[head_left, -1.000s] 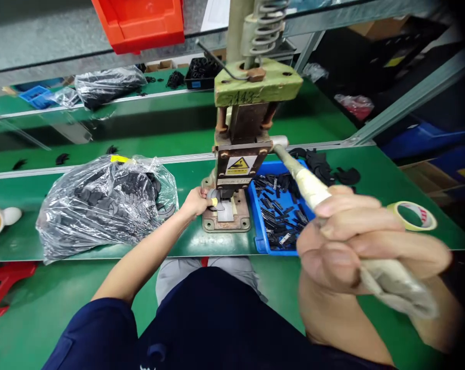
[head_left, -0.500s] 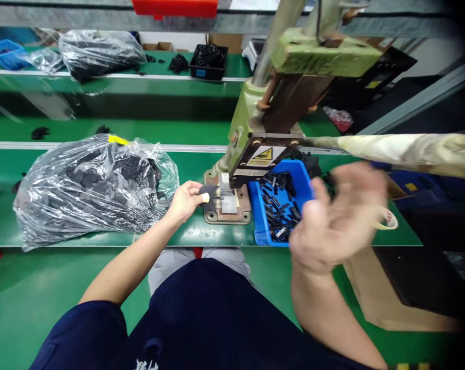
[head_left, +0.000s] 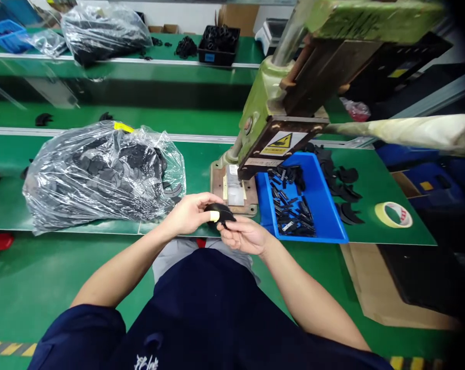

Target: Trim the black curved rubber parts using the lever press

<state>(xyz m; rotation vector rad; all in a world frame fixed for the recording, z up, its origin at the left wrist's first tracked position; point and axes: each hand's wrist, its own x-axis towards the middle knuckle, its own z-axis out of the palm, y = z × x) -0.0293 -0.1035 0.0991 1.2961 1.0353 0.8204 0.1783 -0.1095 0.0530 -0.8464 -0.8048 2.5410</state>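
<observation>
Both my hands meet at the front edge of the green bench, just before the press base (head_left: 232, 192). My left hand (head_left: 190, 211) pinches a small black curved part (head_left: 219, 211) with its fingers closed; a yellow tape wrap shows on one fingertip. My right hand (head_left: 243, 235) grips the same black part from the right side, fingers curled. Above and behind them stands the green hand press (head_left: 279, 97), and its cloth-wrapped lever (head_left: 413, 132) juts out to the right with nothing on it.
A clear plastic bag of black parts (head_left: 101, 174) lies left of the press. A blue tray of small black pieces (head_left: 325, 216) sits to its right, with loose black parts (head_left: 344, 190) and a tape roll (head_left: 393, 214) beyond. A cardboard box (head_left: 387, 293) stands below.
My right hand let go of the press lever and came down to my left hand. My left hand drew the black part off the press base toward me. The view shifted left.
</observation>
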